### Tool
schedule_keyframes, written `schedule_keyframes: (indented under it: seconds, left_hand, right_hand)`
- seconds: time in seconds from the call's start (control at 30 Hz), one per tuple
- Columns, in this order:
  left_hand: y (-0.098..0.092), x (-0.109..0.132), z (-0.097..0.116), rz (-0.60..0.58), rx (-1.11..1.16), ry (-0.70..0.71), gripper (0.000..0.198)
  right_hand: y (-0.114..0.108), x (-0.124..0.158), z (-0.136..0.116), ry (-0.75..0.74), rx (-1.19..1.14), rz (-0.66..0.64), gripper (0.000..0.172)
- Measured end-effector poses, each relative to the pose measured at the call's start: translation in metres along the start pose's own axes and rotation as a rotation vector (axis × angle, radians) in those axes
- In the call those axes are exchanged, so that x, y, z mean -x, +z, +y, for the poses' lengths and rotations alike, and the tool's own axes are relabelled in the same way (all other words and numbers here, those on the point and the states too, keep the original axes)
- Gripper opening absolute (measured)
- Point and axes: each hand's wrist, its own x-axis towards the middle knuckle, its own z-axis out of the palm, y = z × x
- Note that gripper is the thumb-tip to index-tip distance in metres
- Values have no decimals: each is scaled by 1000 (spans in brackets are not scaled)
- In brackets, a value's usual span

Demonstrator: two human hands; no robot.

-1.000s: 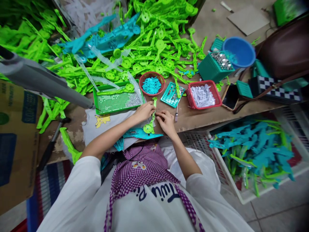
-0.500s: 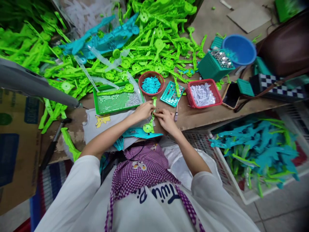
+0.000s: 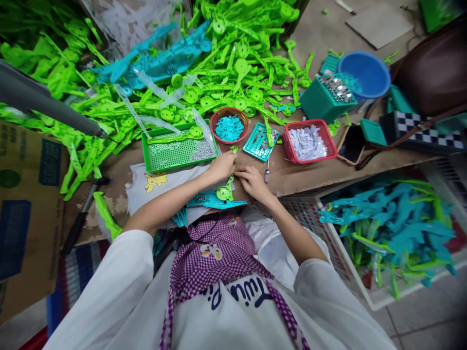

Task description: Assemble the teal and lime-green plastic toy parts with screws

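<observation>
First, left hand (image 3: 223,167): fingers bunched together, by the look of it pinching the narrow middle of the green piece (image 3: 225,193); a firm but light grip should stop twisting without bending it.
Right hand (image 3: 253,183): fingertips gathered against or just beside that narrow part; whether they pinch anything small, I cannot tell. Short, straight finger moves would suit so fine a spot.
Green piece: between the fingers of both hands, tip just beyond the left ones, round end on their near side.
Blue piece (image 3: 204,200): just on the near side of the fingers, seemingly overlapped by the round end; better not to lean on it, lest the work rock.
Screwdriver (image 3: 266,176): on the table (image 3: 292,181), just right of the right fingers, easily knocked.
Red bowl (image 3: 230,143): just beyond the left fingers; low knuckles should clear its rim.
</observation>
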Motion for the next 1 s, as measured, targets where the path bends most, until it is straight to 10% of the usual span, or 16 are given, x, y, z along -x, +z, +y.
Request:
schedule_keyframes:
  seconds: [0.4,0.7,1.0]
  left_hand:
    - [10,-12,-23,35,150,79,17]
    - [5,-8,-29,0,258,83,37]
    - [5,51,-17,70,103,61,29]
  right_hand:
    - [7,4,0,-14,11,97,39]
    - [10,5,-16,36,441,-95,47]
    - [4,3,-25,47,446,-141,47]
